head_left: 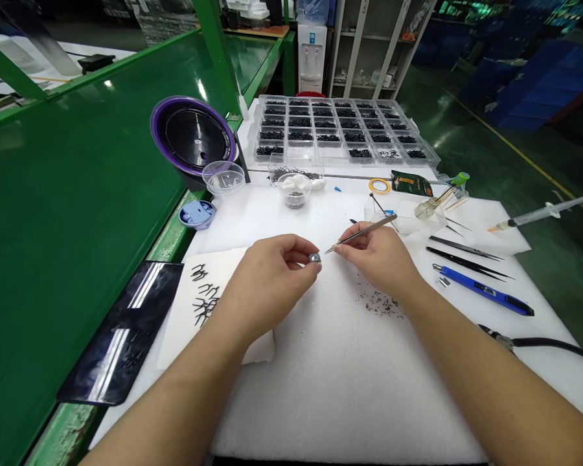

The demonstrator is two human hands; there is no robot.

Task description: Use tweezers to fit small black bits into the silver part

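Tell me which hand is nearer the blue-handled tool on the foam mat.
Right. The right hand, holding tweezers, sits just left of the blue-handled tool; the left hand is farther left, pinching a small metal part.

You face a green workbench with a green frame post. Beyond it stand a white water dispenser and white shelving; the glossy dark-green floor reflects overhead light.

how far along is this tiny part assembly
Done: a few dark finished-looking pieces lie on the white sheet. In hand: left hand pinches a small metal part; right hand aims tweezers at it. Left: loose dark bits and a full compartment tray.
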